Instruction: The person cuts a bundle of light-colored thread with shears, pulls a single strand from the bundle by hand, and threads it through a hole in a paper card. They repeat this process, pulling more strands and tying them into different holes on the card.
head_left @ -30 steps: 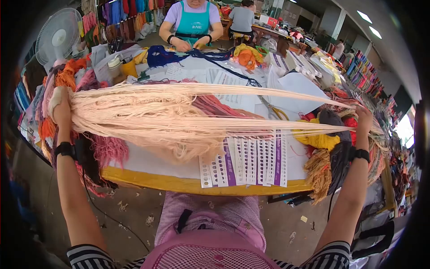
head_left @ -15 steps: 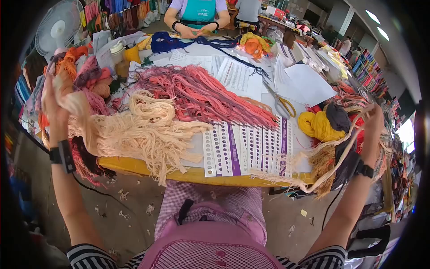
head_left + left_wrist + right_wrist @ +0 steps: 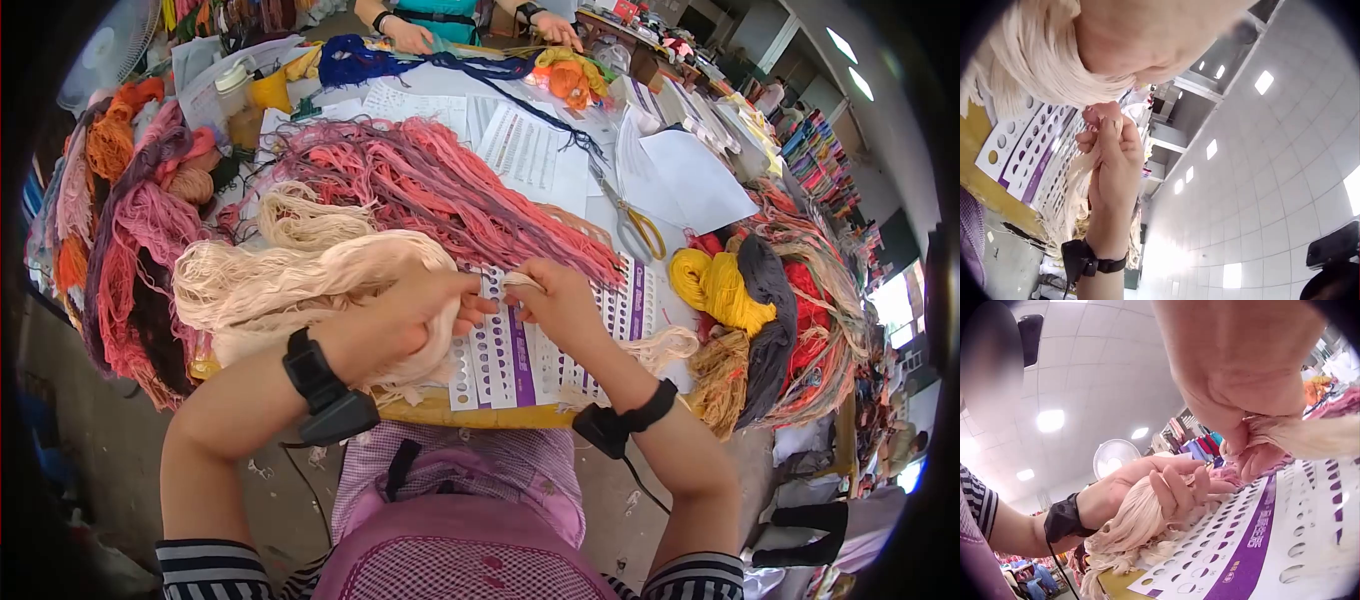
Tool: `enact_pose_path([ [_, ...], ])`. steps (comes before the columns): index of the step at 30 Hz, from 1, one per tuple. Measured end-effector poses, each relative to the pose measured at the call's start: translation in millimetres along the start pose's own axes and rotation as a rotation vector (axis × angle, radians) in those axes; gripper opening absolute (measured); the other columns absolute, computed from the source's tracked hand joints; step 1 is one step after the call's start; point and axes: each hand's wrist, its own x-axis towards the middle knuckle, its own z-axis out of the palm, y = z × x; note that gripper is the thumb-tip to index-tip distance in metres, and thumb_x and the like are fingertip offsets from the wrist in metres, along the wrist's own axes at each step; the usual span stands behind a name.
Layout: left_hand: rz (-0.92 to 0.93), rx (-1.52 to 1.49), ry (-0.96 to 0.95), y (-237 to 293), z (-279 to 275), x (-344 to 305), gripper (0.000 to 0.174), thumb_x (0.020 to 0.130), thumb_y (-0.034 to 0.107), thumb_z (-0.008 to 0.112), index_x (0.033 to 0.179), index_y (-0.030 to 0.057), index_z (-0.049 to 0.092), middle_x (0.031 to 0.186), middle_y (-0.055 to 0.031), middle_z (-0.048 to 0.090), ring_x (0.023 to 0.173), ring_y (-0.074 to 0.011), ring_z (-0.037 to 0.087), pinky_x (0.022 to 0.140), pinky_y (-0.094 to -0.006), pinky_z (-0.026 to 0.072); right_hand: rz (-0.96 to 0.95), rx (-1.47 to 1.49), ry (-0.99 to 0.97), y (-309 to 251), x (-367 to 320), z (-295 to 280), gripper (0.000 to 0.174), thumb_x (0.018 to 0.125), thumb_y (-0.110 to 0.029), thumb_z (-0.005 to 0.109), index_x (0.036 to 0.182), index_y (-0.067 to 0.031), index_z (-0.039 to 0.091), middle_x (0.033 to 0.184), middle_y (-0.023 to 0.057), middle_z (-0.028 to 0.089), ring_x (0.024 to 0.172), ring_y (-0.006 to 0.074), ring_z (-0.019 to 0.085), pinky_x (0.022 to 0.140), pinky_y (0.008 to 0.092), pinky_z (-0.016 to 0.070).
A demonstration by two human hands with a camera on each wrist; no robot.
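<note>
The left hand (image 3: 405,312) has a thick cream yarn hank (image 3: 300,275) looped over it, its fingers curled round the strands; in the right wrist view the bundle (image 3: 1141,515) hangs across that palm. Close beside it, the right hand (image 3: 555,300) pinches a thin cream strand bunch between thumb and fingers. The left wrist view shows this right hand (image 3: 1116,162) with pale strands (image 3: 1079,175) trailing below it. Both hands are above printed cards with punched holes (image 3: 520,350) at the table's front edge. A pink and purple yarn bundle (image 3: 430,190) lies behind them.
Yarn heaps lie at the left (image 3: 150,230) and right, with a yellow skein (image 3: 725,290) among the right ones. Scissors (image 3: 640,230) and paper sheets (image 3: 690,180) lie at the back right. Opposite, another person's hands (image 3: 410,38) are near dark blue yarn (image 3: 355,62).
Both hands have come from the table's far sides to its middle. The cream yarn, stretched between them a second ago, now hangs slack around the left hand.
</note>
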Motion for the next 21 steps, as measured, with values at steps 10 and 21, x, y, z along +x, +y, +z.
enact_pose_path([
  [10, 0.052, 0.007, -0.007, -4.3, 5.0, 10.9, 0.018, 0.086, 0.017, 0.066, 0.090, -0.0003, 0.064, 0.079, -0.0060, 0.064, 0.060, -0.0104, 0.055, 0.053, -0.0227, 0.0447, -0.040, -0.438, 0.155, 6.8, 5.7, 19.7, 0.022, 0.075, -0.025, 0.069, 0.081, -0.0036, 0.065, 0.069, 0.0140, 0.065, 0.063, 0.0270, 0.065, 0.059, 0.0373, 0.0492],
  [21, 0.117, 0.307, -0.068, -5.2, 14.2, 22.9, 0.031, 0.091, 0.020, 0.061, 0.113, -0.0026, 0.060, 0.093, -0.0068, 0.066, 0.084, -0.0124, 0.063, 0.065, -0.0232, 0.0478, 0.217, 0.224, 0.066, -0.3, -2.6, -1.2, 0.025, 0.075, -0.017, 0.068, 0.092, 0.0010, 0.067, 0.073, 0.0034, 0.065, 0.065, 0.0071, 0.057, 0.060, 0.0239, 0.0459],
])
